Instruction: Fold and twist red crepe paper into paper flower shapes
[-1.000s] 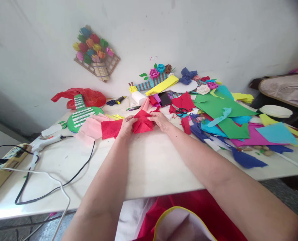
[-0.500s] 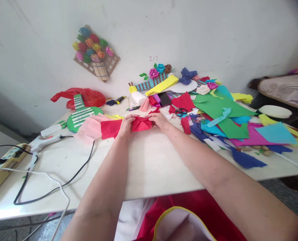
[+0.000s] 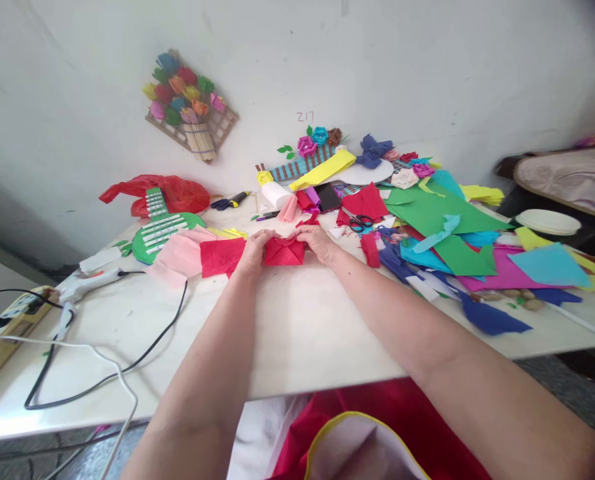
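A small piece of red crepe paper (image 3: 284, 253) is stretched between my two hands above the white table (image 3: 322, 327). My left hand (image 3: 256, 251) pinches its left side, and my right hand (image 3: 315, 242) grips the upper right edge with bent fingers. Creases run across the paper, and its top edge curls over under the fingers. Just left of my left hand lies another red crepe paper piece (image 3: 221, 257), partly over a pale pink sheet (image 3: 175, 257). A red strip (image 3: 370, 250) rests to the right of my right hand.
Scissors (image 3: 360, 223) lie on red paper behind my right hand. Coloured paper sheets (image 3: 447, 213) heap up on the right. At left are a glue gun (image 3: 90, 283) with its cord, a green guitar-shaped craft (image 3: 165, 230) and a power strip (image 3: 15, 327). Pliers (image 3: 230, 201) sit at the back.
The top edge of the red paper has been curled over between my fingers, and its lower part now hangs flatter and shows more. Both hands keep nearly the same place.
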Motion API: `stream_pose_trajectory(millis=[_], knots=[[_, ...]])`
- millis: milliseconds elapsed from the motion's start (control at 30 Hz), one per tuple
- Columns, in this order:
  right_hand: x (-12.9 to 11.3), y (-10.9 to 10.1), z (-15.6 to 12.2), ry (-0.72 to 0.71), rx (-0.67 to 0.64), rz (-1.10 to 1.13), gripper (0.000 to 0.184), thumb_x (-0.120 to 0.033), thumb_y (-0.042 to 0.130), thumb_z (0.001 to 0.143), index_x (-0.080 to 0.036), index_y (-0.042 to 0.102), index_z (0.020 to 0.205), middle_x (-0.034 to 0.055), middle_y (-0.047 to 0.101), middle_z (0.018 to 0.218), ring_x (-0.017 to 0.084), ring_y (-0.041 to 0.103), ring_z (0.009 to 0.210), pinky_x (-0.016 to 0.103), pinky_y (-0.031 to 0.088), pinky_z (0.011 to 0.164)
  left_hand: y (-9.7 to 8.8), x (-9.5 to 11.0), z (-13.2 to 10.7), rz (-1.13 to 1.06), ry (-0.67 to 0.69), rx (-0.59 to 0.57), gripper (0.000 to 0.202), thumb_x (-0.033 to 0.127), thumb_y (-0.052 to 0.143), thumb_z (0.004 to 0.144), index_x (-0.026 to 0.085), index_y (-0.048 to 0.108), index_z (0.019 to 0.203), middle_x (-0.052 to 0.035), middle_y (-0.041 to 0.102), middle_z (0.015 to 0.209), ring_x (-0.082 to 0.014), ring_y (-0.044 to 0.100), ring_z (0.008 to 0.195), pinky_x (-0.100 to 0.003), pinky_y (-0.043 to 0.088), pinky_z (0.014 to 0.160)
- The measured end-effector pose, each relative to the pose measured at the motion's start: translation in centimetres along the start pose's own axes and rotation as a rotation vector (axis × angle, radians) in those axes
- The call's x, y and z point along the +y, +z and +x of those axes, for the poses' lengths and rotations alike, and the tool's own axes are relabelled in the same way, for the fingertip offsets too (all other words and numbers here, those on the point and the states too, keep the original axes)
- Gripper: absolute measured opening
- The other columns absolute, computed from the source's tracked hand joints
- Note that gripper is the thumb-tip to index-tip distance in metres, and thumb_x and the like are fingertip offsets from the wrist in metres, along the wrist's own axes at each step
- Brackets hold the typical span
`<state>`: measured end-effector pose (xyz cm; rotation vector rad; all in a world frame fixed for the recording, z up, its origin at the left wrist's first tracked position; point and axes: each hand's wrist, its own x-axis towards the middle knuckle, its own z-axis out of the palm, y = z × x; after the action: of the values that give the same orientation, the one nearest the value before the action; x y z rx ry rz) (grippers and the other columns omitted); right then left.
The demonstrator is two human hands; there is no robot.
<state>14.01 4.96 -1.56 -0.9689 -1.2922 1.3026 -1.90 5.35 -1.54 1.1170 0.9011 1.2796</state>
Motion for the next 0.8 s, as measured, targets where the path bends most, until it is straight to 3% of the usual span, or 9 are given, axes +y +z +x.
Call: stream_pose_trajectory(millis=[300, 533, 800], knots=[[0.5, -0.1, 0.2, -0.062, -0.041, 0.083, 0.016, -0.03, 0.059, 0.066, -0.014, 0.061, 0.064, -0.0023, 0.053, 0.049, 0.009, 0.044, 0.044, 0.021, 0.032, 0.043, -0.1, 0.0, -0.4, 0.074, 0.038, -0.053, 0.034, 0.02, 0.068, 0.052, 0.017, 0.055, 0.084, 0.0025, 0.062, 0.056, -0.0125, 0.056, 0.049, -0.022, 0.042, 0.05], [0.8, 0.1, 0.6, -0.077, 0.002, 0.069, 0.016, -0.025, 0.066, 0.062, -0.014, 0.063, 0.073, -0.0031, 0.059, 0.058, 0.007, 0.047, 0.05, 0.02, 0.035, 0.049, -0.3, -0.1, -0.3, 0.073, 0.097, -0.097, 0.039, 0.021, 0.066, 0.056, 0.017, 0.054, 0.093, 0.002, 0.061, 0.057, -0.0129, 0.057, 0.05, -0.023, 0.043, 0.052], [1.0, 0.0, 0.8, -0.057, -0.009, 0.057, 0.008, -0.019, 0.063, 0.065, -0.014, 0.062, 0.072, -0.0033, 0.057, 0.055, 0.007, 0.047, 0.048, 0.02, 0.037, 0.049, -0.5, -0.3, 0.0, 0.132, 0.124, -0.049, 0.033, 0.018, 0.06, 0.059, 0.017, 0.057, 0.092, 0.0019, 0.06, 0.057, -0.0119, 0.055, 0.049, -0.022, 0.04, 0.05]])
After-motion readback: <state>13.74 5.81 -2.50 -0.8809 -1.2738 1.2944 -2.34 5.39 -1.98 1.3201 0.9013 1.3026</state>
